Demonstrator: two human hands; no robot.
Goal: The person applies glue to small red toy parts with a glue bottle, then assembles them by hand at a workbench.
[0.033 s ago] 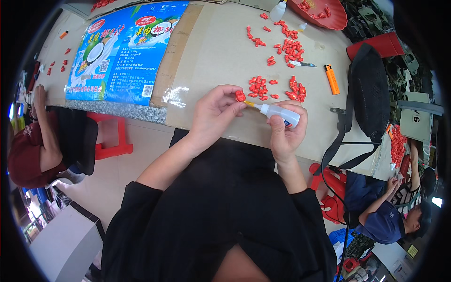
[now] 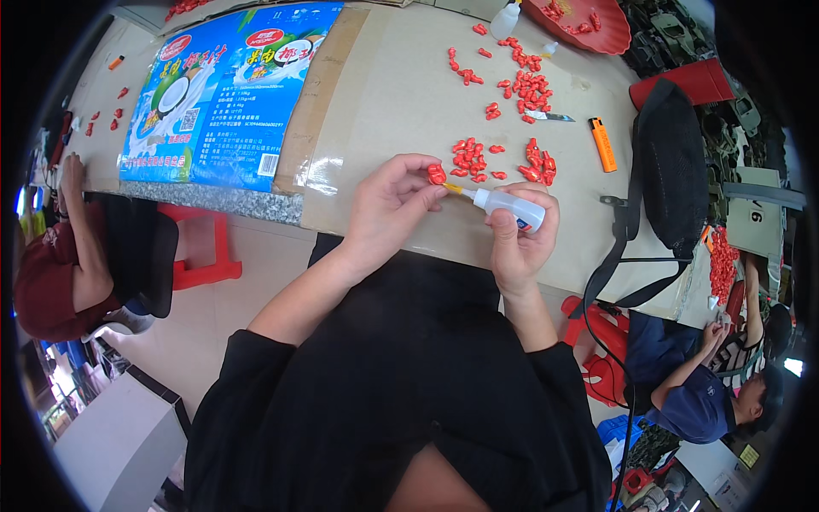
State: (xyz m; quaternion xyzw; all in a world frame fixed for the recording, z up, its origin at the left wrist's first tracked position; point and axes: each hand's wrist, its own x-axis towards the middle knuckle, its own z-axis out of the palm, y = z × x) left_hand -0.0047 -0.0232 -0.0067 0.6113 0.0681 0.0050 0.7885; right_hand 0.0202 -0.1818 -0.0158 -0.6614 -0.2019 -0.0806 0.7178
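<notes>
My left hand (image 2: 386, 205) pinches a small, glossy red piece (image 2: 436, 174) between thumb and fingertips, just above the table's near edge. Wrapped in my right hand (image 2: 522, 252) is a white squeeze glue bottle (image 2: 510, 207), tilted sideways with its yellowish nozzle pointing left. The nozzle tip meets or nearly meets the red piece; the exact contact is too small to tell. Beyond my hands lie a small heap of similar red pieces (image 2: 467, 157) and another group (image 2: 537, 162) to its right. Farther back, a larger pile (image 2: 531, 90) spreads around a small knife blade (image 2: 548, 116).
An orange lighter (image 2: 602, 145) and a black bag with straps (image 2: 670, 171) lie at the right. A red dish (image 2: 589, 38) and another white bottle (image 2: 504, 19) stand at the back. Blue printed cardboard (image 2: 222, 102) covers the left. Co-workers sit at both sides.
</notes>
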